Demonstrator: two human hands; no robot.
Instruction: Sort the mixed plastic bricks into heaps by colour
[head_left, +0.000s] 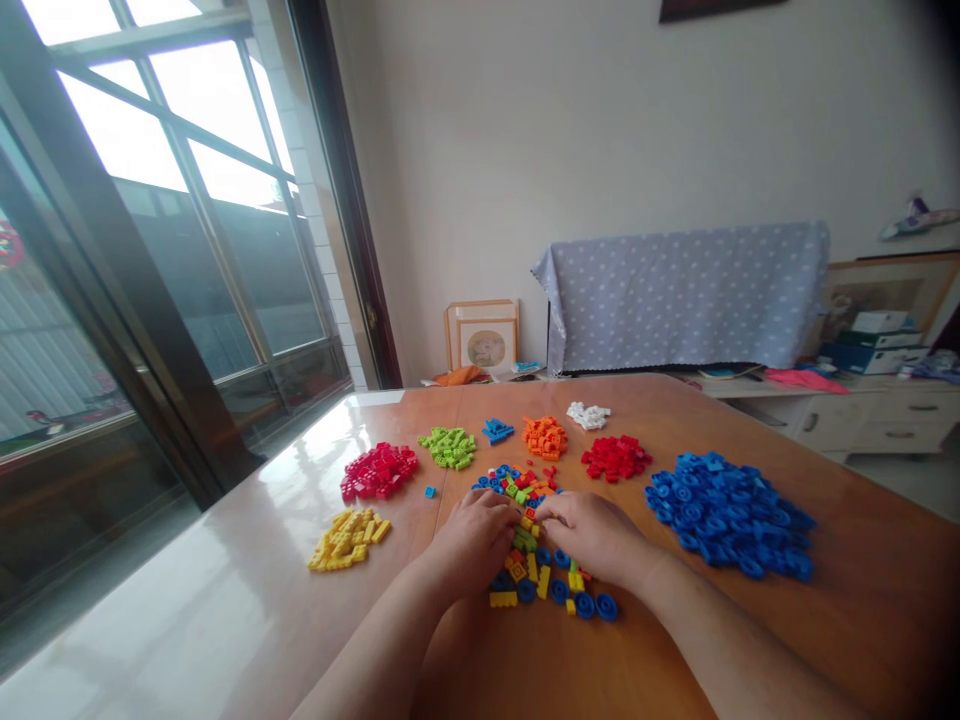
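Both my hands rest on a mixed pile of small coloured building bricks (534, 580) on the shiny wooden table (247, 600). My left hand (474, 538) lies on the pile's left side, fingers curled down into the bricks. My right hand (592, 532) lies on the right side, fingertips pinched together at the pile's middle. What either hand holds is hidden by the fingers. Sorted heaps surround the pile: yellow (346, 538), dark red (379, 470), green (448, 447), small blue (496, 430), orange (544, 437), white (588, 414), red (615, 457) and a large blue heap (724, 512).
One loose blue brick (430, 491) lies by the green heap. A large window (150, 250) runs along the left. Behind the table stand a cloth-covered object (682, 295), a framed picture (484, 340) against the wall and a low cabinet (847, 415) with boxes.
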